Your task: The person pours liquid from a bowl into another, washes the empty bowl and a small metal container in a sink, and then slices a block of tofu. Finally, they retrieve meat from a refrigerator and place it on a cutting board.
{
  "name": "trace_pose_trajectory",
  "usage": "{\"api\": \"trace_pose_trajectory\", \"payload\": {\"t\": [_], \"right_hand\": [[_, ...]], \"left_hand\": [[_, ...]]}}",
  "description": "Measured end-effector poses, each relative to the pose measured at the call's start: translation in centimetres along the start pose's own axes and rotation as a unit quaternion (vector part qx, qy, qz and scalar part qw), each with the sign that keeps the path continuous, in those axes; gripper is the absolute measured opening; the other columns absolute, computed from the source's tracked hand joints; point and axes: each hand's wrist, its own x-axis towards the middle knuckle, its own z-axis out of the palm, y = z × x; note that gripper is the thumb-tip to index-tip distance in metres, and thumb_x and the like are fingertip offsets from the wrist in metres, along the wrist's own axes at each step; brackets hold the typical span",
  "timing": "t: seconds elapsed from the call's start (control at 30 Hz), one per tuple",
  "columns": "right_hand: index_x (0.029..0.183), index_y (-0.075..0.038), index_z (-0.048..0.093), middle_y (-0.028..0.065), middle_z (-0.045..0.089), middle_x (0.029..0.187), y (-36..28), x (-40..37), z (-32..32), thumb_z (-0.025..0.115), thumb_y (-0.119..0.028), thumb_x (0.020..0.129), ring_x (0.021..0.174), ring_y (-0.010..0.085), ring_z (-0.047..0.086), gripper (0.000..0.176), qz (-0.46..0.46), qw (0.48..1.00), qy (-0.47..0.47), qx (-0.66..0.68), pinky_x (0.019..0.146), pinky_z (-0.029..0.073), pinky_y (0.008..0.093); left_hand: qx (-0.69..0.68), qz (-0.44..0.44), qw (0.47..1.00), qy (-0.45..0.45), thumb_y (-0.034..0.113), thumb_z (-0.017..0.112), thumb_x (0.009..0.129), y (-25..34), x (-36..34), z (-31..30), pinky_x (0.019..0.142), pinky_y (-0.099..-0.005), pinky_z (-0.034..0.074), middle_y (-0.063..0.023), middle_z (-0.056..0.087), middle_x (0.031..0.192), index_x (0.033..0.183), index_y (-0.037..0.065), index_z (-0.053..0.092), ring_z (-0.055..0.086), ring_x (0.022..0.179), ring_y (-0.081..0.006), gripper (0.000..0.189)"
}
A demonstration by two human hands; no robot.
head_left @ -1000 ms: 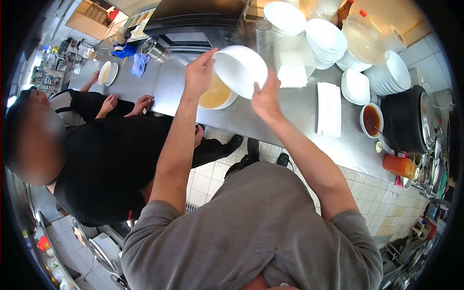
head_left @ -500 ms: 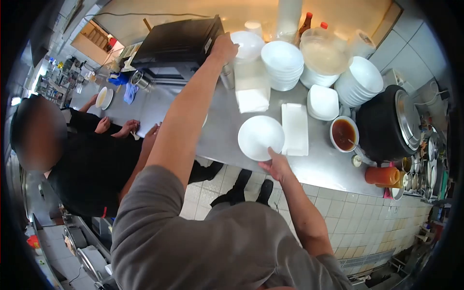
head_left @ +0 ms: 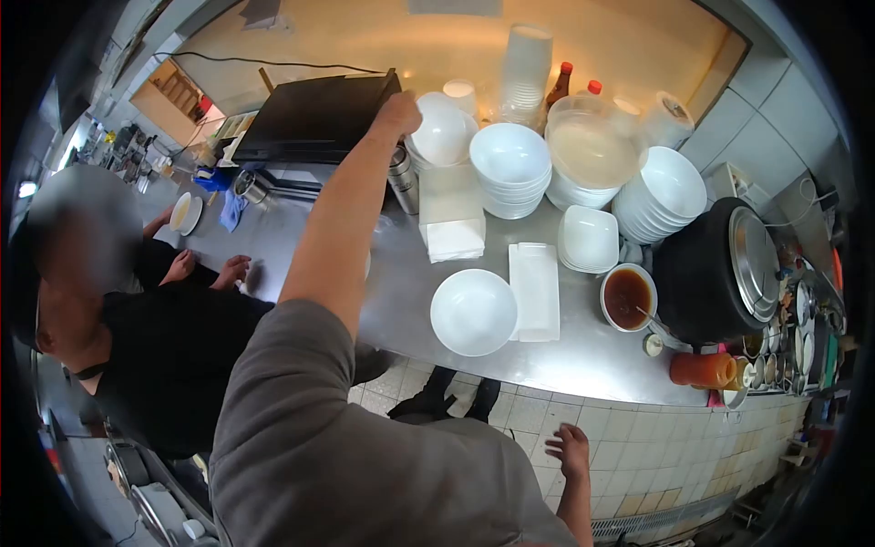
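My left hand reaches to the right end of the black oven, beside the stacked white plates. Its fingers look curled, and whatever they may hold is hidden. My right hand is off the counter, over the floor, with fingers apart and nothing in it. A white bowl stands upright on the steel counter in front of me. Touching or very near its right side lies a white rectangular dish.
White bowl stacks line the back. To the right are a bowl of brown sauce with a spoon, a black rice cooker and an orange squeeze bottle. A co-worker in black stands close on my left.
My right hand has let go of the white bowl and dropped down and right, away from the counter. My left hand stays by the oven's end. The view has shifted slightly.
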Motion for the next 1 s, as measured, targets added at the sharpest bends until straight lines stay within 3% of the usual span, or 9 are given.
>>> {"api": "trace_pose_trajectory", "payload": {"t": [0.1,0.23,0.37,0.43,0.47,0.53,0.67,0.8,1.0], "right_hand": [[0.126,0.001,0.054,0.0165,0.063,0.104,5.9,0.8,-5.1,0.058,-0.019,0.096,0.08,0.0298,0.071,0.036,0.051,0.996,0.077,0.005,0.061,0.06,0.0383],[0.118,0.0,0.052,0.0138,0.063,0.09,13.2,2.8,-11.9,0.055,-0.016,0.095,0.072,0.0275,0.068,0.028,0.163,0.978,0.126,-0.039,0.054,0.058,0.0386],[0.117,-0.001,0.049,0.0122,0.062,0.085,23.8,6.2,-19.6,0.048,-0.016,0.096,0.075,0.0259,0.067,0.025,0.132,0.959,0.109,-0.227,0.05,0.056,0.0375],[0.121,-0.002,0.049,0.0141,0.063,0.087,23.7,5.2,-18.9,0.046,-0.021,0.098,0.078,0.0276,0.067,0.03,0.139,0.959,0.092,-0.229,0.053,0.056,0.0415],[0.123,-0.002,0.049,0.015,0.064,0.088,23.2,4.3,-18.0,0.045,-0.024,0.098,0.08,0.0285,0.067,0.033,0.141,0.963,0.078,-0.214,0.054,0.056,0.0434],[0.126,-0.002,0.049,0.0169,0.065,0.09,21.8,2.5,-15.8,0.043,-0.029,0.1,0.083,0.0302,0.067,0.038,0.126,0.975,0.044,-0.176,0.057,0.056,0.0474],[0.131,-0.003,0.05,0.02,0.066,0.091,19.2,-0.5,-12.5,0.042,-0.041,0.103,0.081,0.0325,0.067,0.048,0.001,0.999,-0.039,-0.035,0.061,0.055,0.0543],[0.121,-0.004,0.058,0.0183,0.066,0.073,11.8,3.5,-8.1,0.041,-0.06,0.101,0.06,0.0307,0.066,0.062,0.239,0.94,0.047,-0.239,0.056,0.057,0.0475],[0.12,0.001,0.059,0.0165,0.067,0.08,-6.0,-0.4,8.0,0.041,-0.058,0.102,0.07,0.0234,0.069,0.064,-0.023,0.984,-0.091,-0.15,0.058,0.057,0.0355]], "left_hand": [[0.221,0.243,0.917,0.228,0.009,0.053,0.087,0.3,-2.1,-1.1,0.078,-0.0458,0.059,-0.0248,0.069,0.096,0.113,0.001,0.062,0.071,0.096,-0.0363,0.029],[0.363,0.228,0.83,0.358,0.011,0.055,0.085,-4.6,-4.4,-6.3,0.084,-0.0484,0.055,-0.0195,0.068,0.097,0.109,-0.002,0.06,0.069,0.086,-0.0352,0.028],[0.02,0.2,0.835,0.513,0.011,0.059,0.088,-13.2,-7.3,-12.9,0.069,-0.0412,0.053,-0.0164,0.064,0.078,0.118,0.003,0.054,0.063,0.074,-0.0305,0.031],[-0.417,0.003,0.825,0.381,-0.009,0.057,0.08,-20.6,-7.4,-15.5,0.04,-0.0354,0.049,-0.0145,0.064,0.096,0.118,0.003,0.054,0.066,0.068,-0.0278,0.04],[-0.457,-0.002,0.808,0.373,0.018,0.058,0.087,-24.2,-7.9,-15.5,0.055,-0.0448,0.051,-0.0133,0.067,0.085,0.126,0.012,0.055,0.065,0.067,-0.0292,0.04],[-0.479,-0.084,0.793,0.367,0.02,0.059,0.087,-30.5,-9.3,-14.9,0.057,-0.0454,0.051,-0.0141,0.067,0.087,0.125,0.011,0.056,0.065,0.071,-0.0301,0.04],[-0.3,-0.253,0.894,0.215,0.023,0.061,0.087,-39.8,-11.9,-11.7,0.061,-0.0467,0.051,-0.0156,0.066,0.092,0.124,0.009,0.057,0.064,0.078,-0.0317,0.04],[-0.015,-0.257,0.966,0.017,0.027,0.062,0.087,-46.1,-12.2,-6.9,0.066,-0.048,0.052,-0.017,0.066,0.097,0.122,0.006,0.058,0.063,0.086,-0.0334,0.041],[0.264,-0.248,0.932,0.03,0.032,0.065,0.087,-51.1,-13.3,-5.4,0.073,-0.0499,0.052,-0.0193,0.065,0.105,0.12,0.003,0.061,0.062,0.097,-0.0359,0.045]]}}
